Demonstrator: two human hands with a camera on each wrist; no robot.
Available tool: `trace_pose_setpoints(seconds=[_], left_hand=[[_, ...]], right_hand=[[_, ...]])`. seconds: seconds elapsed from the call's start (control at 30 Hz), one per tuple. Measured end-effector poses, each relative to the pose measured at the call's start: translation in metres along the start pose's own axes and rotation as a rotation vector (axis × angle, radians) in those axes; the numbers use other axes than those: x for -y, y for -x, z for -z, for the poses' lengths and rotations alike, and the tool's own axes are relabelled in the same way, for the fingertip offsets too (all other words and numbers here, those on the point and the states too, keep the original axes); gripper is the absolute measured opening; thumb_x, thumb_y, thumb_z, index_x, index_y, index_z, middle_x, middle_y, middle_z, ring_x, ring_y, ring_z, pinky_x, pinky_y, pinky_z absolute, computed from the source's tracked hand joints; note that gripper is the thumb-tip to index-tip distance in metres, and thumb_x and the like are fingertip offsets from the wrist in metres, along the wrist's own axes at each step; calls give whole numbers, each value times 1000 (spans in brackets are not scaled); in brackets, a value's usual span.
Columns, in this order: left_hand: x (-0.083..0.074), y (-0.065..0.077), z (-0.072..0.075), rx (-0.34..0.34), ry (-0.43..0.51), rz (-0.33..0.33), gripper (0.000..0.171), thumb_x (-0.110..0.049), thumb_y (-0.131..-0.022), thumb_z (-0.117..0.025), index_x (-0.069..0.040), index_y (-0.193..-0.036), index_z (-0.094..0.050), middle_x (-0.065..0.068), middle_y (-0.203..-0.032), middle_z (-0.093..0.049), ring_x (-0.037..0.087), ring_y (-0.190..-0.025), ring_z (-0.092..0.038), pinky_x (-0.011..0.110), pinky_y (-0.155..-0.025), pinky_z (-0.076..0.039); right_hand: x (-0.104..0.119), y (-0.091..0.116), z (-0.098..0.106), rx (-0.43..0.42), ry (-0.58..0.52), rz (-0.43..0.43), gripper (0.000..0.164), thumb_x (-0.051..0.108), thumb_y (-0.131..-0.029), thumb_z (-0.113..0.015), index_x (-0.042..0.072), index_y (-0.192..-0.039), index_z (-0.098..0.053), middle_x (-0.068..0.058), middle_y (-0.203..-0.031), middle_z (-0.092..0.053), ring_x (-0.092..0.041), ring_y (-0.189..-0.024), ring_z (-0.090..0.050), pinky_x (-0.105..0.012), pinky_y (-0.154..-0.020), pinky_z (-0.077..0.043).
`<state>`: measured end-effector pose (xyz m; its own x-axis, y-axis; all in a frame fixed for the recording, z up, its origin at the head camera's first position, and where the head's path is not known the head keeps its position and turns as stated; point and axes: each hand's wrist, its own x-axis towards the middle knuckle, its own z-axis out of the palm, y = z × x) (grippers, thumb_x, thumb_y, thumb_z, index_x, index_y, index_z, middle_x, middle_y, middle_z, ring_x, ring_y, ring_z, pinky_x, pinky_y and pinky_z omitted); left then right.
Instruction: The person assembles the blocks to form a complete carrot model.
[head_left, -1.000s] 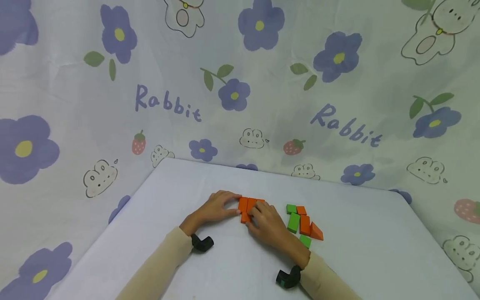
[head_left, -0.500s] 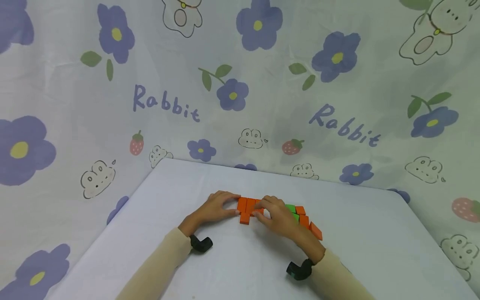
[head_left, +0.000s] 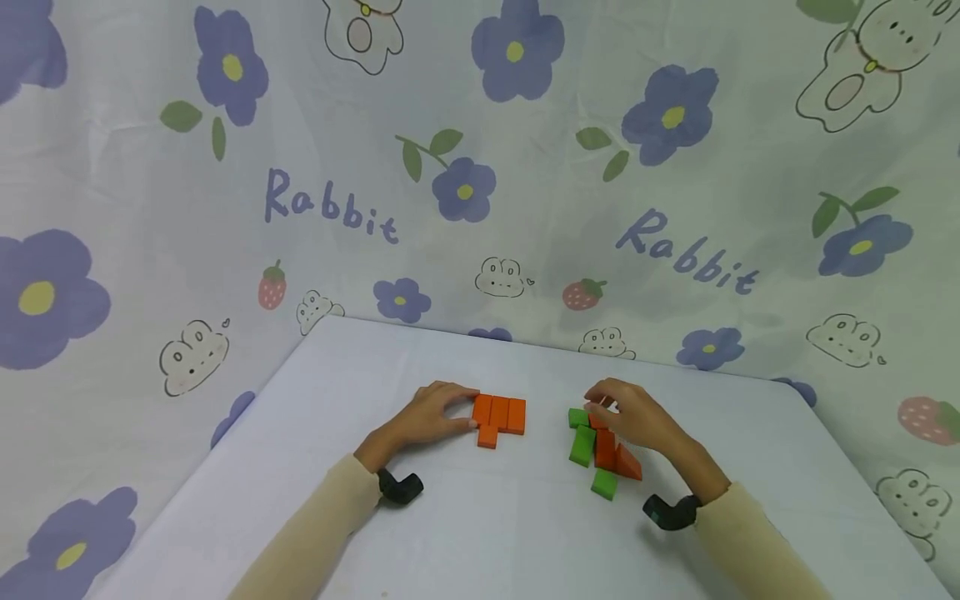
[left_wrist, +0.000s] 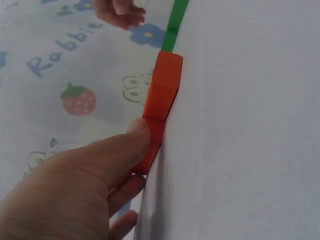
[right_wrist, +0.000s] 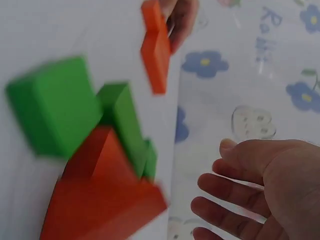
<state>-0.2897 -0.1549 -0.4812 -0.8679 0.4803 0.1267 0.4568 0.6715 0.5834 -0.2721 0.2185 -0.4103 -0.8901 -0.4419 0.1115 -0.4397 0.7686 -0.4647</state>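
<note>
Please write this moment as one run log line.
left hand: holds leftmost orange block; right hand: empty, near green-and-orange cluster; orange row: three blocks, fourth in front

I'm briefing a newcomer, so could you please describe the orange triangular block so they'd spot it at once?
On the white table, find the cluster of green and orange blocks by the right hand. At the cluster's right edge sits the orange triangular block, its sloping side setting it apart from its boxy neighbours.
</note>
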Motion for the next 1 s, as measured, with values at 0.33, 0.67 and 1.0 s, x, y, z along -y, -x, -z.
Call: trace_pose_setpoints(seconds=[0.33, 0.67, 1.0], left_hand=[[1, 0, 1, 5, 10, 2, 59, -48, -91, -70, -23, -143, -56, -1, -144, -57, 24, -137, -45, 52, -112, -30], [3, 0, 1, 3, 5, -3, 61, -51, -91, -69, -23, -143, -55, -1, -144, -57, 24, -137, -46, 51, -111, -31], [4, -2, -2, 9, 4, 2, 60, -50, -91, -70, -25, -143, -55, -2, -144, -57, 24, -138, -45, 51, -112, -30]], right_hand=[[-51, 6, 0, 20, -48, 14, 27, 8, -93, -68, 6, -120, -67, -13, -116, -66, -20, -95, -67, -29, -78, -58], [-65, 5, -9, 147, -72, 59, 31, 10, -96, -65, 11, -127, -66, -9, -122, -68, -19, -98, -65, -22, -77, -56], [-65, 1, -8, 142, -31, 33, 30, 12, -93, -69, 6, -123, -69, -6, -111, -67, -15, -93, -64, -20, -74, -56]])
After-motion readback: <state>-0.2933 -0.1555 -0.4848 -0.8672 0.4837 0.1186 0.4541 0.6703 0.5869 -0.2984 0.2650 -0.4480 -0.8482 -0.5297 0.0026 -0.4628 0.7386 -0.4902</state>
